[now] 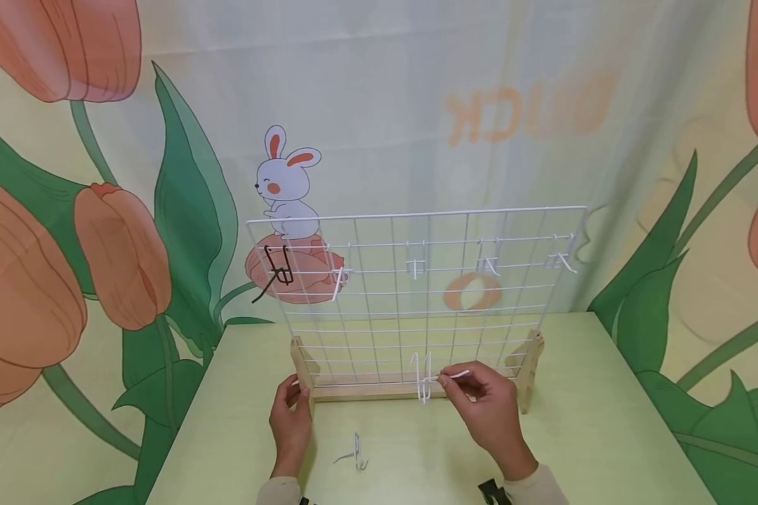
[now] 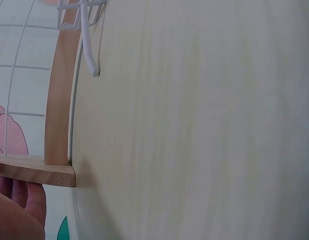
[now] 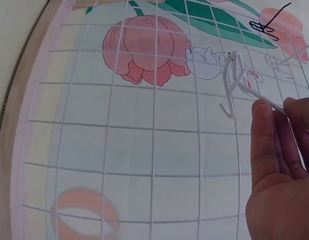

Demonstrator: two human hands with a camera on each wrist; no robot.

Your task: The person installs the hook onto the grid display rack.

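Observation:
A white wire grid panel (image 1: 417, 214) stands upright in a wooden stand (image 1: 379, 395) on the table. My left hand (image 1: 290, 421) grips the stand's left side piece (image 2: 37, 171), thumb on one face and fingers on the other. Between thumb and fingertips, my right hand (image 1: 489, 407) pinches the prong of a white wire hook (image 3: 236, 70). That hook is in front of the grid's lower middle; whether it touches the wires I cannot tell. Another white hook (image 1: 356, 452) lies on the table between my hands.
Along the grid's upper rows hang a black hook (image 1: 281, 273) at the left and several white hooks, one at the far right (image 1: 562, 261). The pale table (image 1: 606, 421) backs onto a curtain (image 1: 379, 105) printed with tulips and a rabbit.

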